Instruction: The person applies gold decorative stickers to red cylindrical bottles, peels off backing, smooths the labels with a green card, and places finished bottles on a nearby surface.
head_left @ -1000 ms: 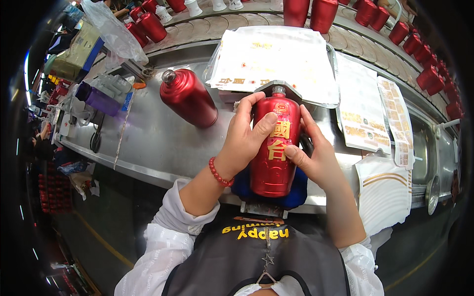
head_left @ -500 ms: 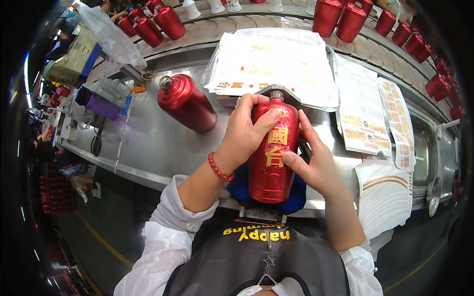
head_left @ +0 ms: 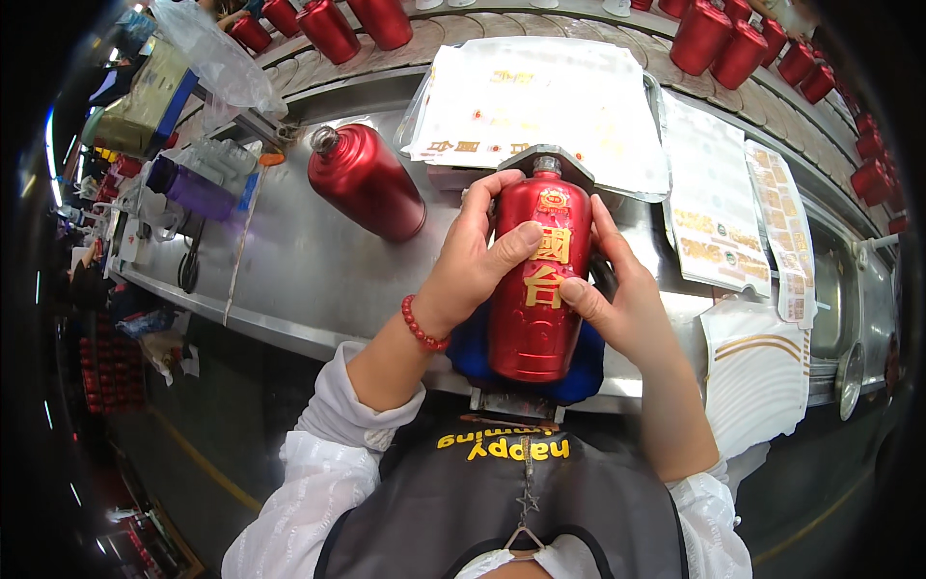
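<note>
A red bottle [head_left: 535, 333] with gold characters and a clear glass neck lies in front of me on a holder padded with blue cloth [head_left: 471, 349]. My left hand [head_left: 482, 246] grips its left side, thumb lying on the gold characters. From the right, my right hand [head_left: 622, 289] holds the same bottle, its thumb on the lower character and its fingers along the edge. A dark metal bracket [head_left: 576, 172] sits around the bottle's neck end. Another red bottle [head_left: 371, 183], with no gold marks showing, stands on the metal table to the left.
Beyond the bottle lies a stack of printed sheets [head_left: 540, 92]; more sheets [head_left: 716, 193] spread to the right. A conveyor [head_left: 521, 21] carries several red bottles along the back. On the left are a purple bottle [head_left: 198, 196], scissors [head_left: 188, 265] and a plastic bag [head_left: 214, 58].
My right thumb has shifted slightly up the bottle, and my left thumb has moved off the emblem onto the upper character. The conveyor's bottles have shifted along to the right.
</note>
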Demonstrator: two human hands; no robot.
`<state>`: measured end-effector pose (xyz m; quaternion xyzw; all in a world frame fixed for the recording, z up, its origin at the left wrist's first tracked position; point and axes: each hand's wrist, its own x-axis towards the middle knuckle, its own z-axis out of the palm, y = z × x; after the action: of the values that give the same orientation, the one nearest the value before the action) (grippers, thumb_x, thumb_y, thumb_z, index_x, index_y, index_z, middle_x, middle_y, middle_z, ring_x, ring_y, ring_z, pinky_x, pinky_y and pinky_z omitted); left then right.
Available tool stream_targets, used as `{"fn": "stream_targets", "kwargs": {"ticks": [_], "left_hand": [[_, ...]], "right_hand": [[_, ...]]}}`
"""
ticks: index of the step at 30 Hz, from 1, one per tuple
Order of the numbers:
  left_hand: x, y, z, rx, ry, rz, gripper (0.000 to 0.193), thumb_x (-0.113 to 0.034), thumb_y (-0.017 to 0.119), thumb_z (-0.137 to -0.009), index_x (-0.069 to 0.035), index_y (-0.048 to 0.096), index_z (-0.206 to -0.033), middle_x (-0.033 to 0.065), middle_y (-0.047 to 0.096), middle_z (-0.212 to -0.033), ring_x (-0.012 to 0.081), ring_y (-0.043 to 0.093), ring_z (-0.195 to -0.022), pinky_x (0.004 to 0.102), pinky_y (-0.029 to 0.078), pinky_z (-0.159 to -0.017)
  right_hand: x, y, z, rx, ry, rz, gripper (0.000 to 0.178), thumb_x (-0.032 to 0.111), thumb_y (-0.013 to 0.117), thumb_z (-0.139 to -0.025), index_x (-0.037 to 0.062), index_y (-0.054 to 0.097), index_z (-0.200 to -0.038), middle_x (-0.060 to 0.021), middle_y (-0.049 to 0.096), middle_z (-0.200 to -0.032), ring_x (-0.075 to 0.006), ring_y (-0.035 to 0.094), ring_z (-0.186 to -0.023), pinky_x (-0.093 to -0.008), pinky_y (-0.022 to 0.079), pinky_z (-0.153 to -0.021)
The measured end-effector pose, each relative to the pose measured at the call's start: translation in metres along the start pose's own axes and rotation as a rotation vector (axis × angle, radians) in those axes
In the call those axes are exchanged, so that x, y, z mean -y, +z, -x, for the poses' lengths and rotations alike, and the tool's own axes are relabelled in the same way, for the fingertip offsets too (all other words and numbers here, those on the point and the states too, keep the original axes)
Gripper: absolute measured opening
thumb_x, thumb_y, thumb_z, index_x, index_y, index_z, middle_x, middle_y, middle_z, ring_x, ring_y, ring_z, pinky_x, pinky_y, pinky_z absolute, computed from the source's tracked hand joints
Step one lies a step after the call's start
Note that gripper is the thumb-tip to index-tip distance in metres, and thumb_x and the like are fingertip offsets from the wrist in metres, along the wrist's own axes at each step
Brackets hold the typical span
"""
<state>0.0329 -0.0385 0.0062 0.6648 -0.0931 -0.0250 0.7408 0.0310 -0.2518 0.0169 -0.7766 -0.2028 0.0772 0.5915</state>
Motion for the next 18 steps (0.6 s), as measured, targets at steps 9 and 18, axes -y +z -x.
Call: {"fn": "stream_targets", "kwargs": {"ticks": [9, 18], "left_hand": [[-0.025, -0.005, 0.013, -0.057, 0.691, -0.715, 0.046, -0.036, 0.063, -0.097, -0.002, 0.063, -0.129, 0.0108, 0.065, -0.126, 0.0299, 0.050, -0.123, 0.0440, 0.032, -0.112], [-0.019, -0.001, -0.027, -0.082, 0.521, -0.463, 0.033, -0.025, 0.060, -0.100, -0.007, 0.067, -0.127, 0.0096, 0.067, -0.117, 0.0268, 0.051, -0.118, 0.0383, 0.042, -0.104]], "right_hand": [[-0.002, -0.001, 0.001, 0.048, -0.021, -0.045, 0.099, 0.043, 0.076, -0.088, -0.0087, 0.022, -0.154, -0.0289, 0.045, -0.148, -0.0323, 0.045, -0.139, -0.0377, 0.035, -0.114], [0.000, 0.000, 0.000, 0.032, -0.024, -0.022, 0.098, 0.040, 0.075, -0.088, -0.0081, 0.021, -0.155, -0.0300, 0.045, -0.147, -0.0350, 0.046, -0.138, -0.0389, 0.036, -0.114]]}}
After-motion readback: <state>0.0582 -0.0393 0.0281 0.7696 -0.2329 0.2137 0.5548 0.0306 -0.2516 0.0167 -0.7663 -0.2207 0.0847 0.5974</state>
